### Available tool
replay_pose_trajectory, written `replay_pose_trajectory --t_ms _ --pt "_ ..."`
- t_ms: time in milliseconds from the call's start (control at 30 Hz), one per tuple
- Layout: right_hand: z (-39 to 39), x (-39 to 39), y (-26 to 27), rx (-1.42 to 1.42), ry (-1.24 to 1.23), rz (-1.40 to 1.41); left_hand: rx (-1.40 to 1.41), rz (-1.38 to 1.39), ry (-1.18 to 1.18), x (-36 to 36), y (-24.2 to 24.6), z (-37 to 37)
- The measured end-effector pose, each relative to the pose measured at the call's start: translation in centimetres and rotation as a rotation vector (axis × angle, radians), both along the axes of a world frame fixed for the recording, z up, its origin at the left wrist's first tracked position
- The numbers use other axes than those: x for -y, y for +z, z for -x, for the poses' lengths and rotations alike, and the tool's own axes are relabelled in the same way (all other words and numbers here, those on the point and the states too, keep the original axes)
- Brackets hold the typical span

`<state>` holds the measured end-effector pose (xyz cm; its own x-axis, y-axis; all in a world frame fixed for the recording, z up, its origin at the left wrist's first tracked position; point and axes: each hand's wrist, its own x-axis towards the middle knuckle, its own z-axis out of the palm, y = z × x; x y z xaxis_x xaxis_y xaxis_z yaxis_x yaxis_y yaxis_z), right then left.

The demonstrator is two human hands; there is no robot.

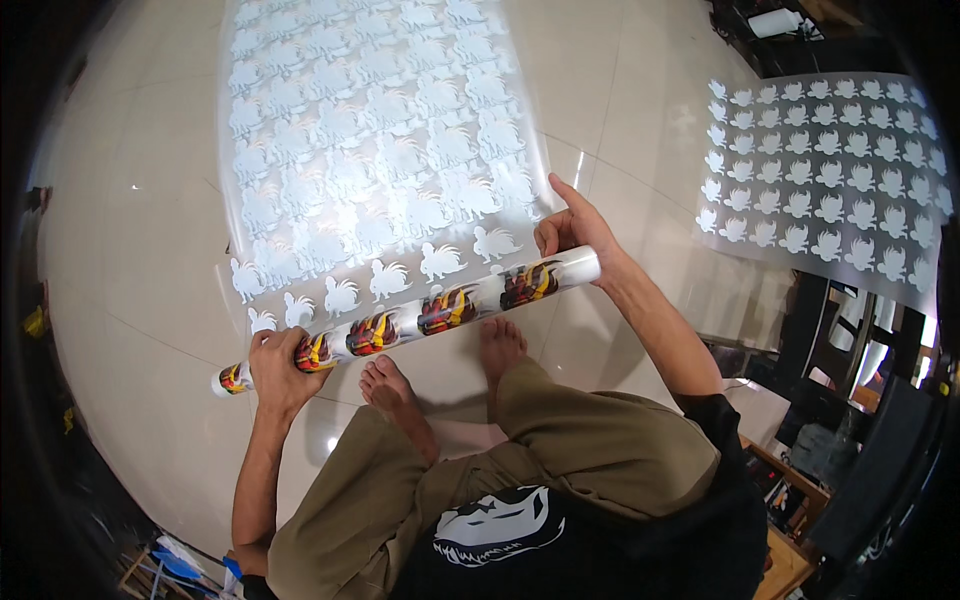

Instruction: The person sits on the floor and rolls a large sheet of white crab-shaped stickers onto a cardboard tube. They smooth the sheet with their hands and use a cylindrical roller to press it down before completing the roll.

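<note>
A roll of printed transfer film point(409, 319) lies slantwise across my view, with its right end higher in the picture. Red, yellow and black figures show on its outside. My left hand point(286, 373) grips the roll near its left end, fingers over the top. At the other end, my right hand point(574, 232) holds the roll with curled fingers, its thumb pointing up and away. Beyond the roll spreads the film's unrolled sheet point(375, 142), translucent and covered in rows of white bird-like silhouettes. Bright glare washes out part of that sheet.
Beige floor tiles point(142, 247) surround the sheet. To the right hangs or lies another film sheet point(825, 172) with white figures, beside a dark machine frame point(847, 337). An open wooden drawer point(787, 480) holds small items. My bare feet point(388, 382) are just below the roll.
</note>
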<state>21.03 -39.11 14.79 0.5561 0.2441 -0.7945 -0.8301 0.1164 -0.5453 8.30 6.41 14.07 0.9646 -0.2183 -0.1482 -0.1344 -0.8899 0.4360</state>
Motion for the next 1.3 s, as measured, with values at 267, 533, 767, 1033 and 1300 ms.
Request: replay_pose_trajectory --t_ms 267,533,767,1033,1300 --pt "-0.1 0.0 -0.8 -0.118 0.037 0.015 0.061 -0.056 0.009 0.9 0.6 0.1" --pt "0.3 0.5 -0.1 0.184 0.077 0.232 0.073 -0.023 0.027 1.6 -0.2 0.8" --pt "1.4 -5.8 9.0 1.11 1.23 0.718 0.0 0.008 -0.004 2.8 1.6 -0.5" --pt "6.0 -6.1 1.5 0.906 1.306 0.745 -0.254 0.079 -0.147 1.2 -0.5 1.2" --pt "6.8 -6.8 1.8 1.05 1.302 0.822 -0.369 0.013 -0.182 3.1 0.6 1.4"
